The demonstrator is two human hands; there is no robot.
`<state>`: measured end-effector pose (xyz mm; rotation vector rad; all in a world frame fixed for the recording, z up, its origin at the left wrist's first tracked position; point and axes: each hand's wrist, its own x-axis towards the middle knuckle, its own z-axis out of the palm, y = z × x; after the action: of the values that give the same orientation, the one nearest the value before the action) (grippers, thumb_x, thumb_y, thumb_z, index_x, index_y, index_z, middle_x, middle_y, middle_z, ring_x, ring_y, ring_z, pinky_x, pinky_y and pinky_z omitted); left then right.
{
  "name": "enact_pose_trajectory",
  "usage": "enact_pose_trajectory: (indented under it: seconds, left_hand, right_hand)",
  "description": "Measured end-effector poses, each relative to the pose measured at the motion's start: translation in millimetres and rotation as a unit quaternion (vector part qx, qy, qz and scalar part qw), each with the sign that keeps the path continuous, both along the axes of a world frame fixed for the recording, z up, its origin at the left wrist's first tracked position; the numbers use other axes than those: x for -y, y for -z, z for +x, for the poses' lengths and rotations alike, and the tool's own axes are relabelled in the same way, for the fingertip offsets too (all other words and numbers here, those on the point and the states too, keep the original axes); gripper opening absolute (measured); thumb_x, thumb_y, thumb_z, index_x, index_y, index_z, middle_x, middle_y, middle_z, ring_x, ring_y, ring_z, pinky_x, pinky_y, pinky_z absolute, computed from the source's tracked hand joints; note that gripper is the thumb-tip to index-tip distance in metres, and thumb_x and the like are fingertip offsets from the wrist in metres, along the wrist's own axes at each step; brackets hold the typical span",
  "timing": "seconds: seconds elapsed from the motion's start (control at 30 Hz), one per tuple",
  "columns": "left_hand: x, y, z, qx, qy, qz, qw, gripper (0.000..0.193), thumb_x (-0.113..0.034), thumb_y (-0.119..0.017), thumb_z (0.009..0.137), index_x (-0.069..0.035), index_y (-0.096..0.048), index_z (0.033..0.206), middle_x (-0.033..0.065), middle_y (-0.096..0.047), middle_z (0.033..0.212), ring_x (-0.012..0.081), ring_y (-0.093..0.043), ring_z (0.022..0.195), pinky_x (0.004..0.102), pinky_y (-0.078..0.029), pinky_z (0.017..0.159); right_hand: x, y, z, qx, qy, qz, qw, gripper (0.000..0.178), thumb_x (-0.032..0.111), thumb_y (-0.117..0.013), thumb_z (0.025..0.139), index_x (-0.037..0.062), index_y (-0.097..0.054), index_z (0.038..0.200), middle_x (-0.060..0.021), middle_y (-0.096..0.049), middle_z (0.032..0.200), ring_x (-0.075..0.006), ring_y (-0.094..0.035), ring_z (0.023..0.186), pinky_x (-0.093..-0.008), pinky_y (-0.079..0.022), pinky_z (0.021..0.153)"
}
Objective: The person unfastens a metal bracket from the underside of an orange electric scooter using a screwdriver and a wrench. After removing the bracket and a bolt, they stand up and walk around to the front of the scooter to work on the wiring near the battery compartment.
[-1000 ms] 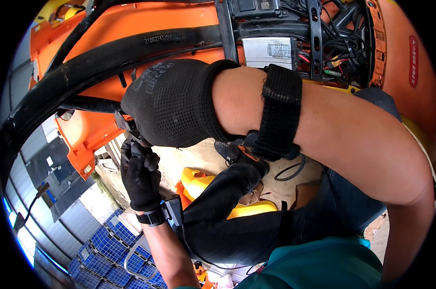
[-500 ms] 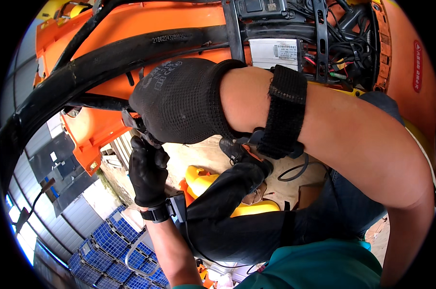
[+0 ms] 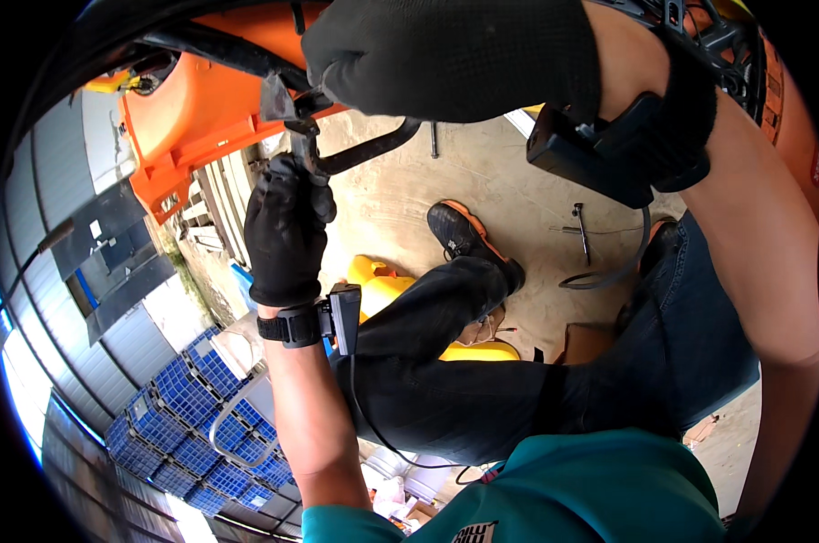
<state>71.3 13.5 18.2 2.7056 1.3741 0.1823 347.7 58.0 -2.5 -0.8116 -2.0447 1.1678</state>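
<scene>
My left hand [image 3: 287, 231], in a black glove, is closed at the lower end of a black metal bracket [image 3: 304, 145] with a curved bar [image 3: 373, 150] reaching out to the right. The bracket hangs beneath a black tube frame [image 3: 219, 56] beside an orange plastic body panel [image 3: 188, 113]. Above the bar, my right hand [image 3: 454, 59], also gloved in black, is curled with its knuckles near the bracket's top. Its palm is turned from view, so anything inside it is hidden. Both wrists wear black straps with small boxes.
On the concrete floor lie a metal hand tool [image 3: 583, 237] and a thin rod-like tool [image 3: 434, 140]. Yellow plastic parts [image 3: 382, 285] sit by my legs. A cable [image 3: 599, 281] loops from the right wrist box. Stacked blue crates [image 3: 192, 416] stand at the left.
My view has shifted lower, with the frame higher in the picture. The right hand has moved up and right, uncovering the bracket and curved bar. The left hand stays at the bracket.
</scene>
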Motion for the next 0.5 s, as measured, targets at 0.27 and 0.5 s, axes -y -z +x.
enact_pose_trajectory:
  seconds: [0.27, 0.5]
  left_hand:
    - [-3.0, 4.2, -2.4, 0.533, -0.296, -0.416, 0.674, 0.013, -0.008, -0.050, 0.091, -0.005, -0.057, 0.102, 0.0024, -0.056, 0.088, 0.0130, -0.049, 0.071, 0.0262, -0.041, 0.065]
    - [1.7, 6.8, -7.0, 0.464, -0.247, -0.400, 0.751, 0.023, -0.018, -0.047, 0.099, -0.001, -0.056, 0.111, 0.0042, -0.057, 0.083, 0.0120, -0.051, 0.072, 0.0237, -0.042, 0.068]
  right_hand:
    - [-4.3, 5.1, 5.6, -0.011, -0.051, -0.066, 0.996, 0.012, 0.011, -0.057, 0.090, 0.0011, -0.064, 0.092, -0.0102, -0.065, 0.086, -0.0173, -0.060, 0.072, -0.0290, -0.052, 0.067]
    - [16.5, -17.5, 0.5, 0.059, 0.041, 0.009, 0.997, 0.024, 0.016, -0.044, 0.092, -0.0005, -0.062, 0.092, -0.0129, -0.061, 0.081, -0.0227, -0.056, 0.072, -0.0369, -0.047, 0.074]
